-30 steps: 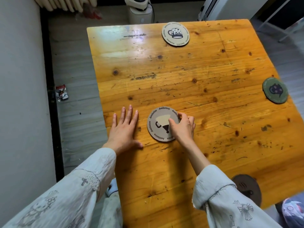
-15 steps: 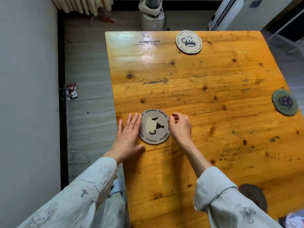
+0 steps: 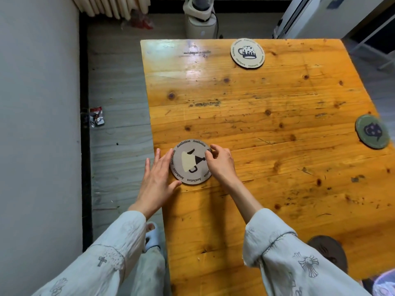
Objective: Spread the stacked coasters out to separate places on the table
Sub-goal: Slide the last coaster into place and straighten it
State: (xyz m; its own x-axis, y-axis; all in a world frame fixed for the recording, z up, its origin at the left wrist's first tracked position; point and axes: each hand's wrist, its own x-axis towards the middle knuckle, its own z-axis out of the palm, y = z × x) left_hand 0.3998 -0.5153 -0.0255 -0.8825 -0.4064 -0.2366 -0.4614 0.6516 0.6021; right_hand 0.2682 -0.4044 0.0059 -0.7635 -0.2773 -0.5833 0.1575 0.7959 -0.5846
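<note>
A grey round coaster (image 3: 189, 165) with a cream cup picture and lettering lies flat near the left edge of the wooden table (image 3: 267, 133). My right hand (image 3: 221, 164) has its fingertips on the coaster's right rim. My left hand (image 3: 157, 179) lies flat and spread, fingers touching the left rim. A cream coaster (image 3: 247, 53) with a mug picture lies at the far edge. A green coaster (image 3: 372, 131) sits at the right edge. A brown coaster (image 3: 330, 252) lies near the front right, partly hidden by my right sleeve.
The table's left edge runs just beside my left hand, with grey floor below. A small wrapper (image 3: 96, 116) lies on the floor by the wall. A white appliance (image 3: 201, 17) stands beyond the table's far edge.
The grey coaster has slid left toward the table's left edge and turned, my right hand moving with it. My left hand now touches its left rim.
</note>
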